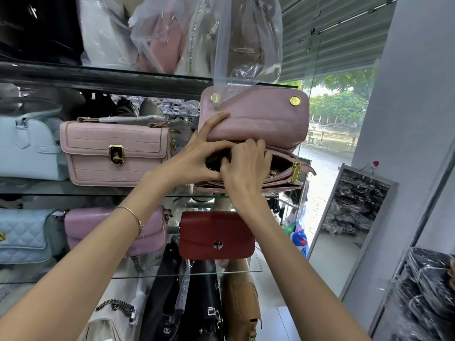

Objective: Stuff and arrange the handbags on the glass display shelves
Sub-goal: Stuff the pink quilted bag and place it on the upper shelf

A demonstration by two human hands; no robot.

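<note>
1. Grips the mauve handbag (258, 119) with the left hand (197, 156): thumb up against the raised flap, fingers curled at the bag's mouth.
2. Digs into the open zip pocket with the right hand (243, 168), fingers curled and buried inside; cannot tell whether pinching stuffing, lining or nothing.
3. Reads as the stuffing step, partway through: pocket unzipped, gold zip pull (296, 171) hanging at 3 o'clock of the hands, something dark showing in the gap.
4. Calls next, by judgement, for pressing the filling flat, freeing the fingers, closing the zip and folding the flap down onto its snaps.
5. Sits at the right end of the middle glass shelf (187, 196), resting on it or just above. Lies at 3 o'clock of the pale pink bag (115, 151), at 12 o'clock of the red bag (216, 235), under a dangling clear plastic sleeve (246, 45).
6. Runs its long axis from 9 to 3 o'clock, along the shelf edge; opens toward the person, flap thrown up to 12 o'clock, gold snaps facing out.
</note>
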